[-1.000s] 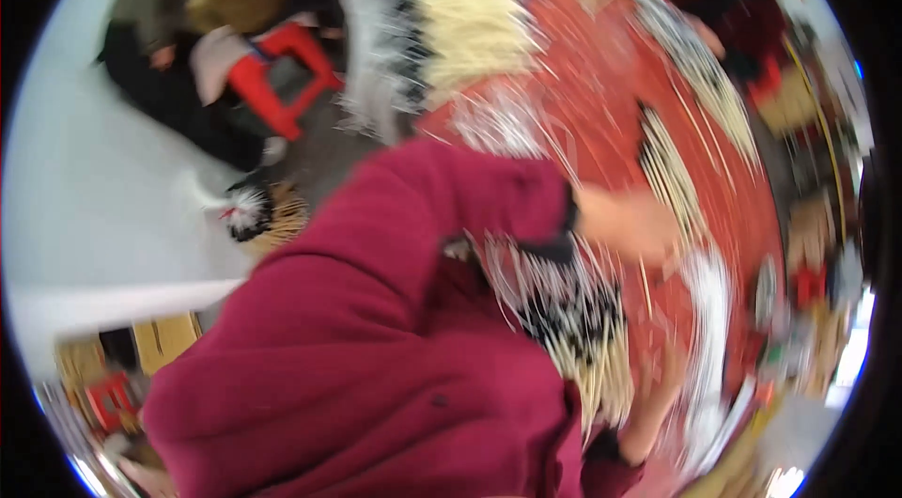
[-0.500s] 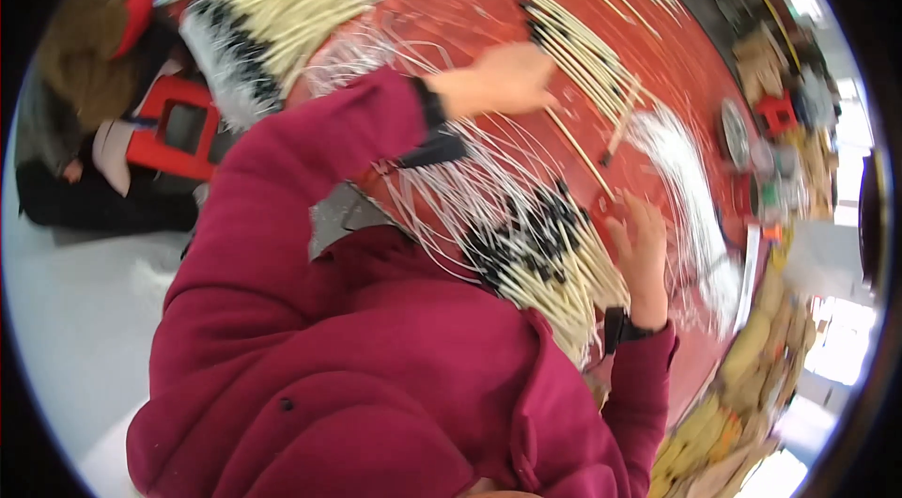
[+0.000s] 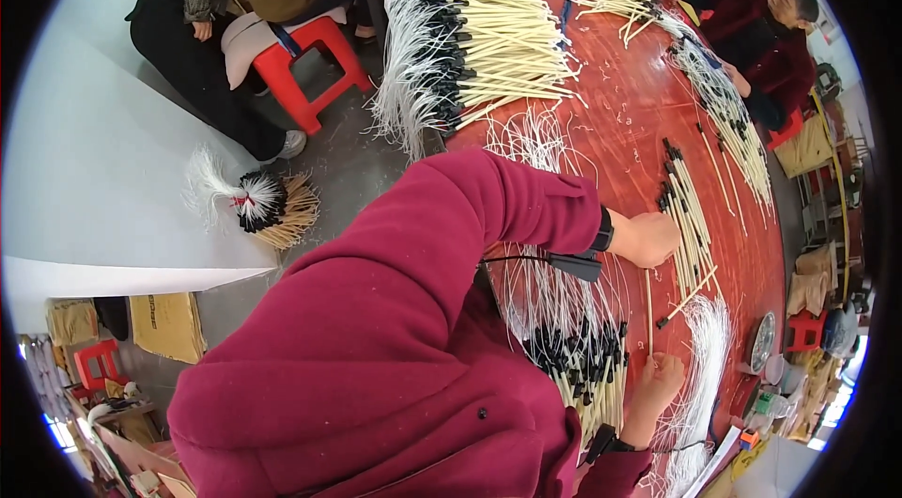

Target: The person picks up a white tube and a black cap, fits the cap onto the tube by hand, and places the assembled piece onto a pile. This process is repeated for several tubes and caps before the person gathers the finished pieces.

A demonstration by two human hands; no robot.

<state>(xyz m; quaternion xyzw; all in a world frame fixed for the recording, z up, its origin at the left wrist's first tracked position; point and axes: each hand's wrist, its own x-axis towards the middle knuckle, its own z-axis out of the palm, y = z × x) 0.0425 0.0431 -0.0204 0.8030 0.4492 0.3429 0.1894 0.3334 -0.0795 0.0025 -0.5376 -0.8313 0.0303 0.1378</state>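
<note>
the left hand [image 3: 650, 237], at the end of a dark red sleeve with a black band at the wrist, is curled loosely with its fingers together, resting on the row of cream sticks with black tips [image 3: 689, 225] laid side by side on the red round table [image 3: 629, 113]; whether it actually pinches one of them cannot be told, since the fingertips are hidden under the knuckles. the right hand [image 3: 658, 383] sits lower, near the table's near edge, fingers drawn together around the lower end of a single cream stick [image 3: 648, 315] that stands away from it toward the left hand. just left of the right hand lies a dense bundle of black-capped sticks with white wires [image 3: 578, 357], its thin white strands fanning up under the left forearm. to the right of the right hand a loose sheaf of white wires [image 3: 705, 348] curves along the table edge. farther up the table a big heap of the same sticks and wires [image 3: 479, 42] lies spread out, and another long heap [image 3: 723, 113] runs in front of a seated person in dark red [image 3: 761, 28]. on the floor beside a red plastic stool [image 3: 305, 70] rests a tied bunch of sticks [image 3: 268, 207]
</note>
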